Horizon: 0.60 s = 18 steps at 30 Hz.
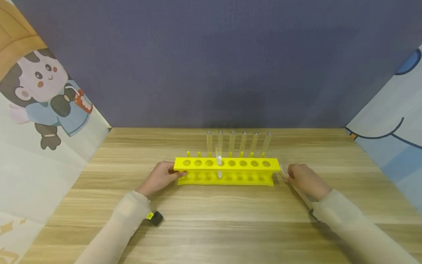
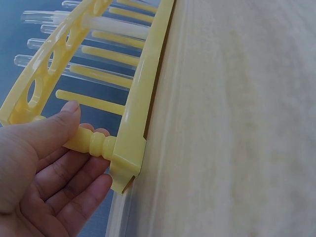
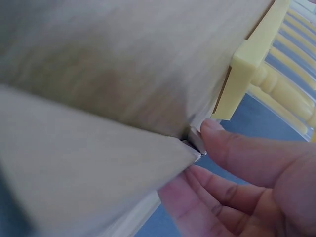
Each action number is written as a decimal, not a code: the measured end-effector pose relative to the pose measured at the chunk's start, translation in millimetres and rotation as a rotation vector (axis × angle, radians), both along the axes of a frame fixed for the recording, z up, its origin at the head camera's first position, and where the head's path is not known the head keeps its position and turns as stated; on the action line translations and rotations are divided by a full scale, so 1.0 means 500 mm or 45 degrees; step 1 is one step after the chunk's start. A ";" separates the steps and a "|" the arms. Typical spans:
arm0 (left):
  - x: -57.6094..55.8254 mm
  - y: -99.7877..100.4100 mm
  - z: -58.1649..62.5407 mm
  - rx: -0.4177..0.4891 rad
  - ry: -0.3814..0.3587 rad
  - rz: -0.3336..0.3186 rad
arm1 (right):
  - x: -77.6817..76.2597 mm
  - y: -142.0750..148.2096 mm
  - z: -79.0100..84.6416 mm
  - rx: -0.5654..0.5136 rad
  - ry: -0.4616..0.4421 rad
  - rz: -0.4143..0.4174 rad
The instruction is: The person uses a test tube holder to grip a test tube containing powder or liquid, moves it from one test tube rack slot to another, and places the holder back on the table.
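A yellow test tube rack stands on the wooden table. My left hand grips its left end, and the left wrist view shows thumb and fingers around the ridged end post. One test tube with white contents stands in a hole of the rack. Several clear test tubes sit upside down on the back pegs. Just off the rack's right end, my right hand pinches a long, pale wood-coloured stick by its narrow end. The stick runs back toward the wrist; its exact kind is unclear.
A dark blue-grey panel rises behind the table. Walls with cartoon prints stand at left and right. A small black and yellow device shows beside the left sleeve.
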<state>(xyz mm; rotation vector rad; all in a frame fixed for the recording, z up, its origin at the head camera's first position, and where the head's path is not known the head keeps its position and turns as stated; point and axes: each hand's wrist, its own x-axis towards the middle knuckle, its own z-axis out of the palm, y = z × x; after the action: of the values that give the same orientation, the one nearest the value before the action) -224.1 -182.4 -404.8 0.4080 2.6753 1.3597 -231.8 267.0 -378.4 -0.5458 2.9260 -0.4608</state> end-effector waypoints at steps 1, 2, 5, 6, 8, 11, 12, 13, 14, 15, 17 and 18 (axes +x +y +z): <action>0.000 0.000 0.000 -0.001 -0.001 0.000 | 0.000 0.000 0.000 0.000 0.000 -0.002; 0.001 0.000 0.000 -0.001 -0.001 0.002 | 0.000 0.000 0.000 0.000 0.000 -0.003; 0.001 0.000 -0.001 -0.005 -0.003 0.006 | 0.000 -0.001 -0.001 -0.001 0.004 -0.006; 0.001 0.000 -0.001 -0.005 -0.006 0.008 | 0.000 -0.001 -0.001 -0.001 0.003 -0.010; 0.002 0.001 0.000 -0.004 -0.009 0.011 | 0.001 -0.002 -0.002 -0.004 0.009 -0.011; 0.002 0.002 0.001 -0.001 -0.013 0.011 | 0.001 -0.004 -0.003 -0.012 0.007 -0.012; 0.002 0.002 0.002 0.001 -0.013 0.011 | 0.001 -0.004 -0.004 -0.013 0.003 -0.014; 0.003 0.001 0.002 0.002 -0.013 0.009 | 0.001 -0.004 -0.004 -0.016 0.001 -0.009; 0.003 0.001 0.002 0.004 -0.014 0.009 | 0.000 -0.004 -0.004 -0.017 0.000 -0.005; 0.003 0.001 0.002 0.004 -0.013 0.008 | 0.000 -0.005 -0.004 -0.017 -0.005 -0.007; 0.004 0.000 0.002 0.005 -0.012 0.007 | -0.001 -0.006 -0.003 -0.013 -0.016 -0.014; 0.004 0.000 0.002 0.004 -0.010 0.005 | 0.000 -0.006 -0.003 -0.013 -0.024 -0.016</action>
<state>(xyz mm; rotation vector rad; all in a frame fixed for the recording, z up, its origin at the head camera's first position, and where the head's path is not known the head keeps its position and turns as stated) -222.1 -182.4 -404.0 0.3972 2.6697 1.3643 -232.0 264.0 -380.2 -0.5213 2.9128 -0.4802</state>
